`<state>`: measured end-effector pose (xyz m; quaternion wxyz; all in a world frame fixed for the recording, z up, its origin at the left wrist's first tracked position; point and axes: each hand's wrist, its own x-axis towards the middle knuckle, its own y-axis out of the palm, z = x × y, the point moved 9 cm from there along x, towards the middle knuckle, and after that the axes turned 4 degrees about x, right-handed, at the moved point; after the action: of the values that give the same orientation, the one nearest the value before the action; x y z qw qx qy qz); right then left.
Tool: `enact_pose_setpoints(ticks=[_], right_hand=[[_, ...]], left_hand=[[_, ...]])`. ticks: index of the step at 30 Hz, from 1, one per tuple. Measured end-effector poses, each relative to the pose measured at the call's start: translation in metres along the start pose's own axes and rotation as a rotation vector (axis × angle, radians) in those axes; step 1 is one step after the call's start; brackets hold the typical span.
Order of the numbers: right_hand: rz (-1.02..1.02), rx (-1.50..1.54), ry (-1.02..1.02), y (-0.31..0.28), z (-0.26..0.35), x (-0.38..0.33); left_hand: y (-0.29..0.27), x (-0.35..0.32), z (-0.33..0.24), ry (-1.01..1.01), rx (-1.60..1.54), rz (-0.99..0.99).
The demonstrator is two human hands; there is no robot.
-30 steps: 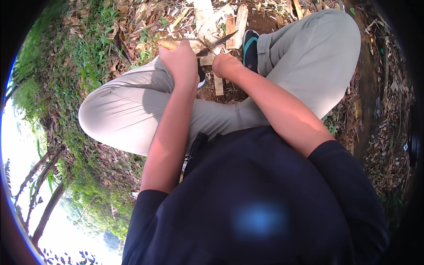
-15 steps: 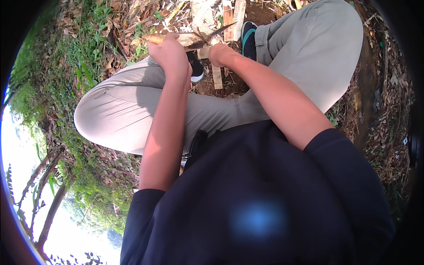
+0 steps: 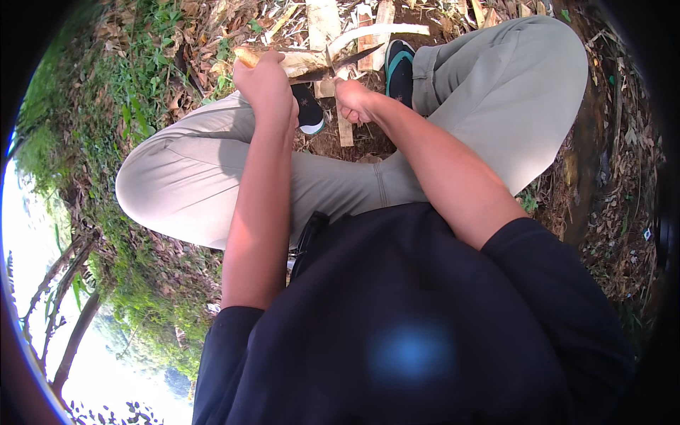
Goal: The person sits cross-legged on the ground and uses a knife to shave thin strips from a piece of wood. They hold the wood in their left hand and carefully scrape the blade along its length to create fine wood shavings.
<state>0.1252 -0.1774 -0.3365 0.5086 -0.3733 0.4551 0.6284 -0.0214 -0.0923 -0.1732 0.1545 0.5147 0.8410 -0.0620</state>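
The left hand (image 3: 265,81) grips a pale split bamboo stick (image 3: 301,62) held over the knees; the right hand (image 3: 352,101) is closed around a dark-bladed knife (image 3: 354,58) touching that stick

We see a pale, rough wooden stick (image 3: 301,62), a dark matt metal blade (image 3: 354,57), smooth matt cloth trousers (image 3: 496,92), and dry leaves (image 3: 630,163) at right.

The left hand (image 3: 268,83) covers the middle of the pale stick (image 3: 301,62); beside that stick, the knife (image 3: 354,58) handle is buried in the right hand (image 3: 354,103) (fingers unseen).
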Motion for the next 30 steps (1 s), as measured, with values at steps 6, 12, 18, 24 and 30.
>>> enact_pose_setpoints(ticks=[6, 12, 18, 24, 30], right_hand=[[0.097, 0.217, 0.052, 0.011, 0.001, 0.004], [-0.085, -0.264, -0.053, -0.009, 0.02, -0.004], [-0.419, -0.98, -0.126, -0.009, 0.047, -0.032], [-0.468, -0.901, -0.148, -0.017, 0.042, -0.002], [-0.24, -0.973, -0.217, -0.019, 0.036, 0.016]], left_hand=[[-0.017, 0.005, 0.006, -0.025, 0.017, -0.071], [-0.012, -0.012, -0.001, -0.038, -0.051, -0.063], [-0.003, -0.027, 0.006, -0.099, -0.011, -0.087], [-0.002, -0.037, 0.004, -0.052, -0.002, -0.135], [-0.022, -0.015, 0.013, -0.12, -0.15, -0.141]])
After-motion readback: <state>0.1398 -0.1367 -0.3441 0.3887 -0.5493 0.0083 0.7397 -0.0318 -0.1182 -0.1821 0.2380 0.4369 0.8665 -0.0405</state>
